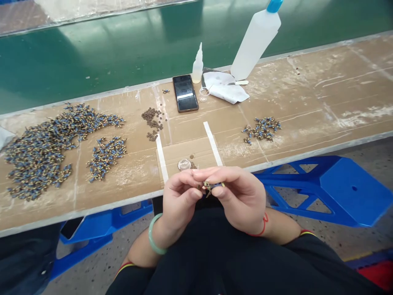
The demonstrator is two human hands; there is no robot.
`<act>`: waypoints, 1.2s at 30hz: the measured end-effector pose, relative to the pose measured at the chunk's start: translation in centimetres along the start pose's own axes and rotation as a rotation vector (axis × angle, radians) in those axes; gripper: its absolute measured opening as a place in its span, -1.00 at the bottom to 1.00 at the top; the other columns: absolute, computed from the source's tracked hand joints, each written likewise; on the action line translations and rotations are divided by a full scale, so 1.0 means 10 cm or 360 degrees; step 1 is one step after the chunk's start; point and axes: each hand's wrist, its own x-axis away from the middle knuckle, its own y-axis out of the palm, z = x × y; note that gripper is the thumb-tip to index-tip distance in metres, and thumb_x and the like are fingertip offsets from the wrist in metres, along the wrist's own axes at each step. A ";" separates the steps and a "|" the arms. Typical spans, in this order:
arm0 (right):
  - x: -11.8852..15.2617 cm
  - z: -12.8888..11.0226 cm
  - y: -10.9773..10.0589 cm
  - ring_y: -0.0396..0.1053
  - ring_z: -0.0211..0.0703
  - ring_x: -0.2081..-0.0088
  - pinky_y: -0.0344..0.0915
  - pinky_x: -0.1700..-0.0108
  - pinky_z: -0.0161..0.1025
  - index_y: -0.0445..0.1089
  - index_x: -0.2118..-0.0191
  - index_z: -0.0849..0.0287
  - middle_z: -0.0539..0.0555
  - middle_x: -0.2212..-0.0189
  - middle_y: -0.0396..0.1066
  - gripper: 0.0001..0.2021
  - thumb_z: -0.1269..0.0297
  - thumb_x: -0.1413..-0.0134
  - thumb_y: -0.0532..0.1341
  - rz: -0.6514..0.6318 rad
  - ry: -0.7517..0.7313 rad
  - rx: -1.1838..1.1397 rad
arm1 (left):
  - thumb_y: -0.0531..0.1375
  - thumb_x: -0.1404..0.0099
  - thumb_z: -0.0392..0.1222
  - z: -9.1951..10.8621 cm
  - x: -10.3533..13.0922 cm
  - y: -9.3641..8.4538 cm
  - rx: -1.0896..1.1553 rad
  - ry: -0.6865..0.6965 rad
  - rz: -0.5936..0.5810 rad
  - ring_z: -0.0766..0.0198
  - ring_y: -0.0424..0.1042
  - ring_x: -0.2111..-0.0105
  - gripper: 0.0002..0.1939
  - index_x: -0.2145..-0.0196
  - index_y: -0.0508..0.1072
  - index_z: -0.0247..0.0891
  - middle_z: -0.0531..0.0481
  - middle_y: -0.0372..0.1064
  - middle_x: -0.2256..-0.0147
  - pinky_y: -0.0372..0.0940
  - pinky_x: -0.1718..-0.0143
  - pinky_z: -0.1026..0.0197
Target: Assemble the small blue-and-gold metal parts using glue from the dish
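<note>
Both hands meet in front of the body at the table's near edge. Between the fingertips of my right hand (242, 196) is a small blue and yellow figure (211, 186). My left hand (182, 196) pinches a tiny brown piece (199, 187) against the figure's left end. Just beyond the fingers, a small round clear dish (184, 164) stands on the cardboard. Small brown discs (150, 116) lie in a loose heap farther back. Similar figures form a large pile (46, 147) at the left, a smaller pile (107, 157) beside it, and another small pile (262, 130) at the right.
A phone (186, 93) lies at the back, beside a small dropper bottle (198, 65), white paper (225, 87) and a large white bottle (256, 43). White tape strips (213, 143) mark the cardboard. Blue stools (353, 190) stand below the table. A person's dark clothing (24, 258) shows at lower left.
</note>
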 end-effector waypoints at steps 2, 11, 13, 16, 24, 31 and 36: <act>0.00 -0.01 -0.01 0.71 -0.08 0.03 0.68 -0.06 -0.14 0.61 0.10 -0.02 0.04 0.09 0.73 -0.91 0.22 -0.42 0.32 -0.0008 -0.0052 0.0013 | 0.58 -0.13 0.06 -0.01 0.00 0.00 -0.0001 0.0009 -0.0023 0.41 0.33 0.51 -0.65 0.51 0.59 -0.17 0.11 0.40 0.53 0.35 0.42 0.35; 0.01 -0.02 -0.05 0.72 -0.03 0.05 0.71 0.01 -0.11 0.60 0.11 0.02 0.08 0.10 0.73 -0.94 0.29 -0.39 0.34 -0.0041 -0.0100 0.0149 | 0.57 -0.14 0.10 -0.01 0.00 -0.01 -0.0087 0.0021 -0.0048 0.37 0.37 0.48 -0.59 0.53 0.53 -0.21 0.09 0.38 0.51 0.36 0.39 0.32; 0.01 -0.01 -0.05 0.72 -0.03 0.05 0.71 0.01 -0.10 0.60 0.12 0.02 0.08 0.11 0.73 -0.94 0.26 -0.40 0.34 -0.0029 -0.0134 0.0157 | 0.57 -0.13 0.10 0.00 0.01 -0.01 -0.0111 0.0023 -0.0046 0.37 0.37 0.48 -0.57 0.53 0.51 -0.22 0.09 0.37 0.50 0.34 0.40 0.31; 0.02 -0.01 -0.05 0.72 -0.03 0.05 0.71 -0.01 -0.09 0.60 0.10 0.02 0.08 0.13 0.74 -0.92 0.23 -0.42 0.32 -0.0026 -0.0188 0.0169 | 0.57 -0.13 0.12 0.02 0.02 -0.01 -0.0156 0.0013 -0.0051 0.37 0.34 0.49 -0.55 0.54 0.49 -0.22 0.09 0.36 0.50 0.33 0.41 0.31; 0.02 -0.04 -0.08 0.71 -0.05 0.02 0.71 -0.03 -0.12 0.58 0.07 0.01 0.07 0.12 0.73 -0.91 0.30 -0.42 0.31 -0.0069 -0.0237 0.0196 | 0.55 -0.16 0.12 0.04 0.02 -0.01 -0.0209 0.0011 -0.0119 0.36 0.38 0.50 -0.60 0.51 0.55 -0.20 0.09 0.41 0.51 0.33 0.42 0.30; 0.01 -0.01 -0.19 0.70 0.02 -0.03 0.72 -0.04 -0.06 0.57 -0.02 -0.02 0.07 0.10 0.73 -0.83 0.34 -0.39 0.32 -0.0117 -0.0495 0.0508 | 0.49 -0.30 -0.02 0.11 0.13 -0.05 -0.0528 0.0239 -0.0067 0.22 0.58 0.33 -0.87 0.31 0.71 -0.07 0.00 0.63 0.35 0.46 0.22 0.18; 0.02 0.06 -0.20 0.68 0.05 -0.06 0.72 -0.04 -0.06 0.54 -0.11 0.05 0.14 0.08 0.72 -0.76 0.37 -0.39 0.30 -0.0025 -0.0655 0.0589 | 0.33 -0.45 -0.26 0.18 0.20 -0.07 -0.0904 0.0571 -0.0199 0.21 0.65 0.18 -0.76 0.00 0.71 -0.03 -0.04 0.69 0.19 0.51 0.09 0.20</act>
